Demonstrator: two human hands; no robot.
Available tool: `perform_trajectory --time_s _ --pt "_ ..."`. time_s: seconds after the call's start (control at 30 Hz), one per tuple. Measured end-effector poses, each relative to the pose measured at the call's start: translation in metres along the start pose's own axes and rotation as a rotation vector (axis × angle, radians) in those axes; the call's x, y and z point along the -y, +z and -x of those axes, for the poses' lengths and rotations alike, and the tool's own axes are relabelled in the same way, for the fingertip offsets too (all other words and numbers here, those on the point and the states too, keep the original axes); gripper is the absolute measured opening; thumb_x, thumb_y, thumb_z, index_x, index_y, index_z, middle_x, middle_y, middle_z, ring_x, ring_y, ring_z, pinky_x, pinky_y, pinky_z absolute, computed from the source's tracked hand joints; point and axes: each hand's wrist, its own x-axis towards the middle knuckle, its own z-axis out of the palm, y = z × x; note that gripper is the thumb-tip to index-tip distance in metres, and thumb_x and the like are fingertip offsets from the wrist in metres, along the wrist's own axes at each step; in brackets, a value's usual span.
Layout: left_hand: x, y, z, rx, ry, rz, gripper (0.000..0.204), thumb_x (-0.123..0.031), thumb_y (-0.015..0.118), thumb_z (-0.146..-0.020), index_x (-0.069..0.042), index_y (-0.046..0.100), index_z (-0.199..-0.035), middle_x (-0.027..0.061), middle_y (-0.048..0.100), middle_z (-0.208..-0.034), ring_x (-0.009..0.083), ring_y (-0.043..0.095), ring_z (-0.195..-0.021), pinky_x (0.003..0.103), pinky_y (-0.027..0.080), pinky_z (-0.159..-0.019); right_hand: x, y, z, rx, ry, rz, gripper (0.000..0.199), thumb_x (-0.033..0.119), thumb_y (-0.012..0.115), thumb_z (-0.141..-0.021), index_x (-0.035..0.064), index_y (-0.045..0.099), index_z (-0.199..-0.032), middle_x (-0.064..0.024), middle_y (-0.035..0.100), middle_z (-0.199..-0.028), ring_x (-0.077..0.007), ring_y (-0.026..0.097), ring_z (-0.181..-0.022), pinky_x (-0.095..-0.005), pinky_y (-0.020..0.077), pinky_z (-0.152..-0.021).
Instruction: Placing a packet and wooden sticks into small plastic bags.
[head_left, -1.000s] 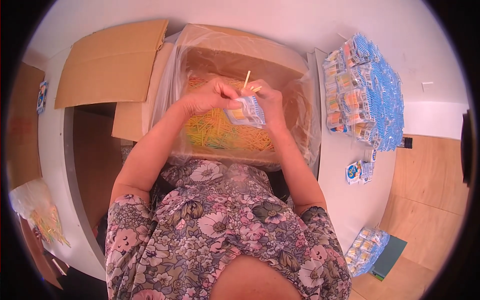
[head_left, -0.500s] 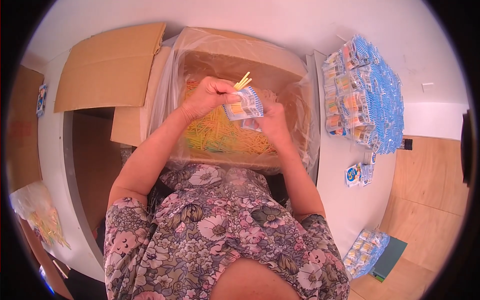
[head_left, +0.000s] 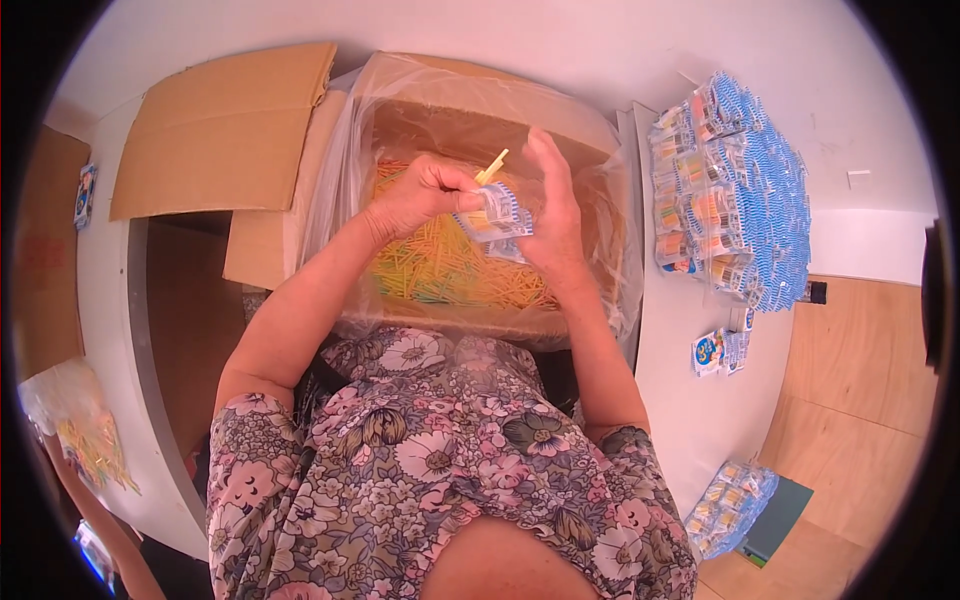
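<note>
My left hand [head_left: 425, 197] pinches a few thin yellow sticks [head_left: 491, 167] and holds them at the mouth of a small clear packet with blue print [head_left: 497, 217]. My right hand [head_left: 553, 215] grips that packet from the right side, fingers upright behind it. Both hands hover over a large cardboard box [head_left: 262, 262] lined with a clear plastic bag [head_left: 340, 170]. The box holds a heap of yellow, orange and green sticks [head_left: 440, 270].
Several filled blue-printed packets [head_left: 725, 190] lie in rows on the white table [head_left: 700, 420] to the right. Two loose packets [head_left: 718, 350] sit nearer me, and a bag of packets [head_left: 728, 505] lies at lower right. Another bag of sticks [head_left: 75, 425] is at far left.
Both hands have shifted with the packet slightly up and to the right over the box. My left hand has brought the yellow sticks against the packet's opening.
</note>
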Motion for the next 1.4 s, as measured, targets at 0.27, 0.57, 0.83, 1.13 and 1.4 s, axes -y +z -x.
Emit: perform_trajectory --time_s 0.27,0.57,0.83,1.13,1.4 --pt "0.003 -0.002 0.001 0.095 -0.001 -0.165 0.007 -0.006 0.066 -0.08 0.0 0.069 -0.083 -0.0007 0.064 -0.077 0.0063 0.055 -0.072 0.023 0.045 -0.068 -0.022 -0.015 -0.01 0.501 0.255 -0.366 0.05 0.009 0.069 -0.073 0.0028 0.054 -0.12 -0.0099 0.061 -0.11 -0.0168 0.058 -0.092 -0.0283 0.0443 -0.082" --pt "0.015 -0.003 -0.005 0.089 0.054 -0.207 0.009 -0.004 0.066 -0.079 0.0 0.069 -0.087 0.0032 0.067 -0.086 0.0071 0.057 -0.081 0.024 0.047 -0.075 -0.017 0.01 -0.011 0.44 0.357 -0.062 0.018 0.016 0.065 -0.083 0.0009 0.058 -0.077 0.0014 0.059 -0.069 -0.0031 0.05 -0.065 -0.0203 0.0414 -0.057" --pt "-0.001 0.0 0.001 0.291 -0.041 -0.107 0.006 -0.004 0.069 -0.078 0.001 0.069 -0.081 0.0004 0.065 -0.075 0.006 0.057 -0.071 0.023 0.047 -0.069 -0.038 -0.01 -0.009 0.255 0.422 -0.276 0.012 0.012 0.066 -0.083 0.0026 0.059 -0.078 0.0028 0.058 -0.066 -0.0017 0.048 -0.06 -0.0179 0.0374 -0.052" --pt "-0.002 -0.001 0.003 0.24 -0.112 -0.143 0.007 -0.004 0.07 -0.075 0.001 0.069 -0.08 0.0024 0.066 -0.078 0.0071 0.056 -0.074 0.023 0.046 -0.072 -0.026 -0.007 -0.003 0.338 0.344 -0.187 0.01 0.01 0.065 -0.082 0.0028 0.058 -0.081 0.0031 0.056 -0.069 -0.0028 0.048 -0.064 -0.0195 0.0405 -0.056" --pt "-0.001 -0.003 0.004 0.314 -0.095 0.093 0.008 -0.004 0.07 -0.075 0.001 0.069 -0.08 0.0023 0.066 -0.086 0.0082 0.056 -0.08 0.024 0.045 -0.076 -0.014 -0.019 -0.007 0.516 0.388 -0.163 0.014 0.013 0.067 -0.079 0.0017 0.059 -0.08 -0.0011 0.06 -0.069 -0.0049 0.054 -0.066 -0.0226 0.0441 -0.058"
